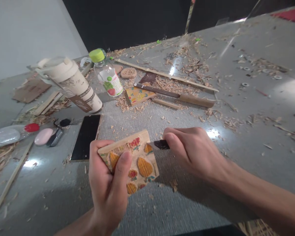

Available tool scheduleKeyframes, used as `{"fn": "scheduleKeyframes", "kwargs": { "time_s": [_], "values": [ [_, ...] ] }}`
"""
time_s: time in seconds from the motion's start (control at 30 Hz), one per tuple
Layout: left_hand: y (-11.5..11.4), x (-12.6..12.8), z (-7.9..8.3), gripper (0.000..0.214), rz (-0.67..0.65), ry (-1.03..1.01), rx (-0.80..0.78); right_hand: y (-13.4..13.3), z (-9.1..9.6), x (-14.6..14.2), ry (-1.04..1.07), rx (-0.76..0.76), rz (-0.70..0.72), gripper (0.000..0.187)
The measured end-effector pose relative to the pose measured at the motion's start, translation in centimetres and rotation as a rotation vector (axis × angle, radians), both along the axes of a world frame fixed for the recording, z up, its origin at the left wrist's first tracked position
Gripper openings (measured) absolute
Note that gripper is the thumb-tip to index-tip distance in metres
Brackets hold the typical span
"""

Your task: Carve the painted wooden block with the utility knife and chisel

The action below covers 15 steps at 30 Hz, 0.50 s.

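My left hand (110, 180) grips a small wooden block (145, 165) painted with orange and red fruits, the thumb pressed across its face. Raised shapes and cut grooves show on that face. In my right hand (190, 149) is a carving knife (161, 144) with a dark handle, fingers wrapped round it. Its short blade points left and meets the block near the upper right corner, beside a small orange fruit. A black phone (86, 137) lies just left of my left hand.
Behind stand a beige travel cup (73, 82) and a green-capped bottle (108, 75). A wooden-handled chisel (177, 95), a patterned yellow wood piece (137, 94), a long wood strip (167, 75) and many shavings lie beyond my hands. A red-capped bottle (12, 135) lies at left.
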<state>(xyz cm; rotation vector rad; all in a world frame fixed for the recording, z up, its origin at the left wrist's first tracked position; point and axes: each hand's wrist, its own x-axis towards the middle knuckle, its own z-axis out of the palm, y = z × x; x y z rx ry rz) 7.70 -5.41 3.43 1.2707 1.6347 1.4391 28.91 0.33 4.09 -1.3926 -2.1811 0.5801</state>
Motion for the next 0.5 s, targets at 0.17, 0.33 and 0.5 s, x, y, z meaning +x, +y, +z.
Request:
{"fn": "scheduleKeyframes", "kwargs": {
  "time_s": [0.17,0.33,0.5],
  "values": [
    [-0.1,-0.1,-0.1,0.025,0.017,0.031,0.008,0.1,0.0,-0.1,-0.040,-0.020,0.013,0.052],
    [-0.5,0.2,-0.2,0.029,0.021,-0.037,-0.052,0.0,-0.5,-0.2,-0.115,0.095,-0.056,0.049],
    [-0.3,0.8,0.2,0.034,0.011,-0.151,-0.178,0.1,-1.1,0.1,-0.216,0.351,-0.095,0.053]
  ]
}}
